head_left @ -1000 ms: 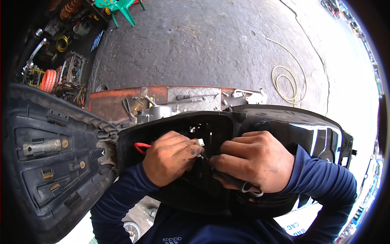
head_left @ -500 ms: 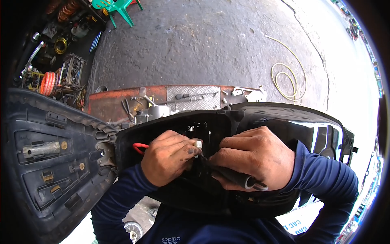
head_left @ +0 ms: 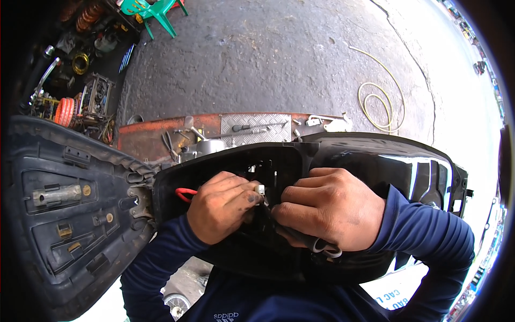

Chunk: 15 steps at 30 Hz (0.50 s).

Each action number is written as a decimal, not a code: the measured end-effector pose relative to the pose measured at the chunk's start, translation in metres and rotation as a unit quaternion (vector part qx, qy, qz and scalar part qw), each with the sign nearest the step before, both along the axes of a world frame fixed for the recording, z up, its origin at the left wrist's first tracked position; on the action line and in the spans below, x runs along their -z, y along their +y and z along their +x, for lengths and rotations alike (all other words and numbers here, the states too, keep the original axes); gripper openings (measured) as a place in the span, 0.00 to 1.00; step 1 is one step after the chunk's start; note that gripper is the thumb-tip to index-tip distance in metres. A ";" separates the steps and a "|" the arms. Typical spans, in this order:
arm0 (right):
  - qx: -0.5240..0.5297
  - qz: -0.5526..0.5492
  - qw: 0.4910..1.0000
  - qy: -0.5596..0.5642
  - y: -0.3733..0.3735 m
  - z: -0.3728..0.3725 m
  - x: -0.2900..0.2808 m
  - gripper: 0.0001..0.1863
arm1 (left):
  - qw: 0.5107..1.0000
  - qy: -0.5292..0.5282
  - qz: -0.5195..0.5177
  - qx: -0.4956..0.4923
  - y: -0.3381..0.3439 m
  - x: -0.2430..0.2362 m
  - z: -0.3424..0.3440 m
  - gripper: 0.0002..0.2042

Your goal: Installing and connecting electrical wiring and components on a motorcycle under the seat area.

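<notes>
My left hand [head_left: 222, 206] is closed in a pinch on a small white connector [head_left: 260, 190] inside the black under-seat compartment [head_left: 182, 174] of a two-wheeler. A red cable [head_left: 182, 193] loops out beside it. My right hand [head_left: 332, 209] is closed on a dark object [head_left: 324, 247] with grey-rimmed looped ends, hanging below my fingers; I cannot make out exactly what it is. Its fingertips are near the connector, and whether they touch it is unclear. The opened seat [head_left: 48, 214], underside up, lies to the left with a metal tube [head_left: 56, 195] clipped in it.
Beyond the vehicle are a low metal platform [head_left: 145, 127] with tools and parts, a coiled hose [head_left: 386, 110] on the floor and a green chair [head_left: 153, 12]. Workshop parts crowd the left, including an orange ribbed object [head_left: 64, 111].
My right hand has moved slightly left, closer to my left hand and the white connector, and the looped ends have shifted left with it. My left hand stays in almost the same place.
</notes>
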State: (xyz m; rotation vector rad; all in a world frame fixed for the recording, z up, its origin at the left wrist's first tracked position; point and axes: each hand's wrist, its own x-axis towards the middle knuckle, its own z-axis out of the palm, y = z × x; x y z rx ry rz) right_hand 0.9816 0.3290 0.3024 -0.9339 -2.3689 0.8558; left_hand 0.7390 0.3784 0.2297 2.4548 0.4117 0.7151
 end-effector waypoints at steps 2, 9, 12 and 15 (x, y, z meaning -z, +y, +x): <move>-0.008 0.028 0.999 -0.024 -0.001 -0.001 -0.001 0.11 | 1.000 -0.001 -0.013 -0.005 0.000 0.000 0.000 0.12; -0.023 0.051 0.996 -0.074 -0.005 -0.001 -0.008 0.07 | 1.000 -0.003 -0.026 -0.010 0.000 -0.002 0.001 0.15; -0.033 0.067 0.992 -0.107 -0.005 -0.001 -0.007 0.07 | 0.999 0.000 -0.043 -0.006 -0.001 -0.004 0.002 0.15; -0.007 0.062 0.996 -0.058 -0.002 0.000 -0.003 0.08 | 0.999 -0.013 -0.037 -0.017 -0.001 -0.004 0.002 0.16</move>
